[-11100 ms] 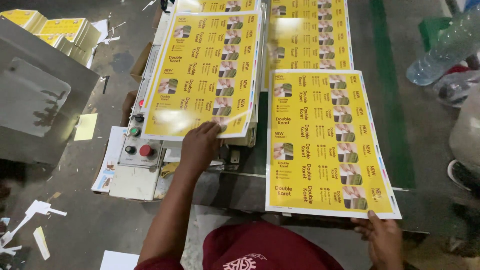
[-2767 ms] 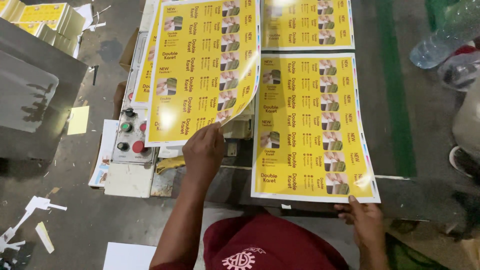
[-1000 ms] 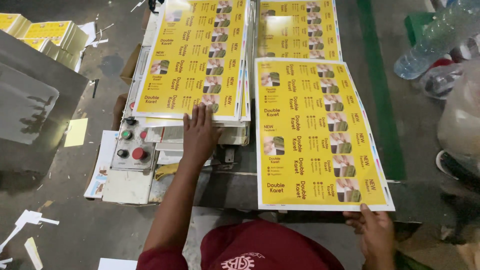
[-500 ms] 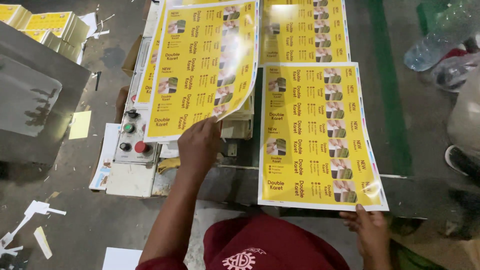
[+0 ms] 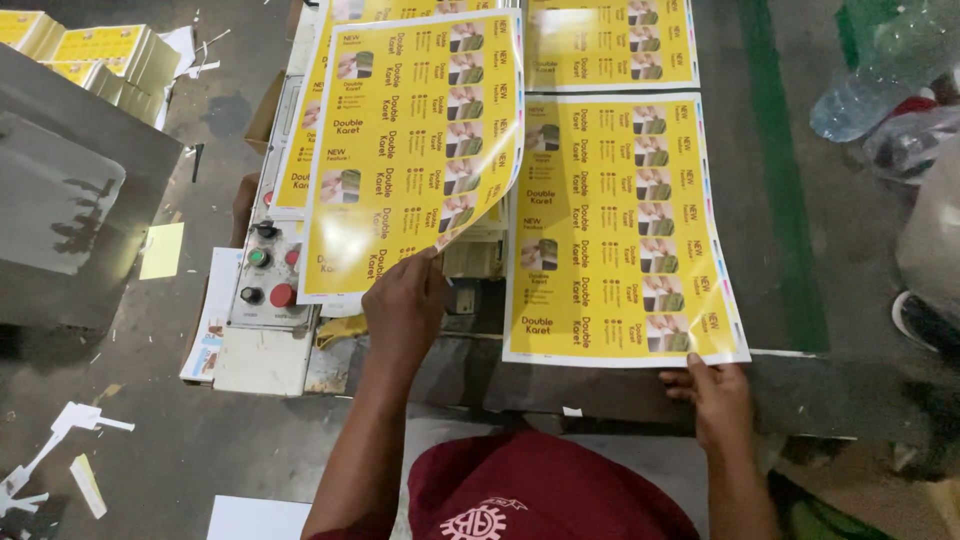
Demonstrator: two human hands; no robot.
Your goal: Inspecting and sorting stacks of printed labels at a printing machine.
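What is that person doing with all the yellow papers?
The person's left hand lifts the lower corner of a big glossy yellow printed sheet off a stack on a machine. Their right hand holds the near edge of a second yellow sheet lying flat beside it. A button panel sits at the left.

Dark grey concrete floor (image 5: 150,440), dusty and scuffed. White paper scraps (image 5: 60,450) scattered left of the control box (image 5: 265,300), with its green, black and red buttons. Grey metal panel (image 5: 60,200) further left of the control box. Green painted stripe (image 5: 785,180) well right of it. Clear plastic bottle (image 5: 865,80) beyond the stripe. Dim, even light.
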